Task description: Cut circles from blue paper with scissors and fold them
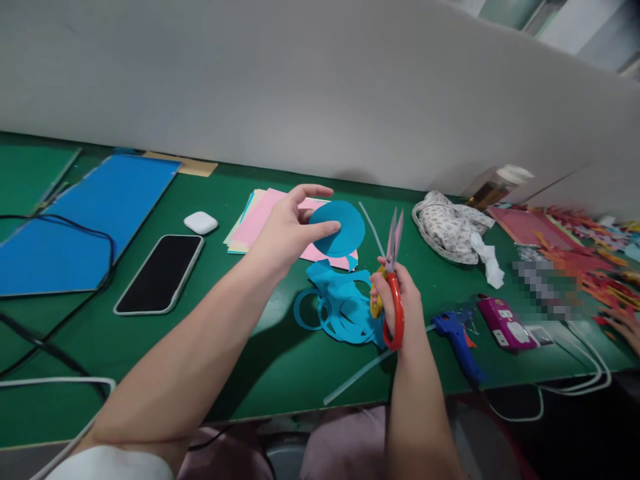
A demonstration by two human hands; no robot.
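Between the thumb and fingers of my left hand (pixel 287 230) is a round blue paper disc (pixel 343 233), held above a stack of coloured paper (pixel 253 217). My right hand (pixel 407 293) grips a pair of scissors (pixel 393 287) with one red and one yellow handle; the blades point up and look slightly parted. Below the disc, blue paper rings and scraps (pixel 345 307) lie in a loose pile on the green table (pixel 260 373). The scissors are to the right of the disc, apart from it.
A phone (pixel 160 273), a white earbud case (pixel 201 223) and a blue board (pixel 85 227) lie left. Clear glue sticks (pixel 357 380), a blue glue gun (pixel 457 343), a purple pack (pixel 505 323) and a cloth pouch (pixel 443 227) are right. Another person's hand (pixel 623 323) shows far right.
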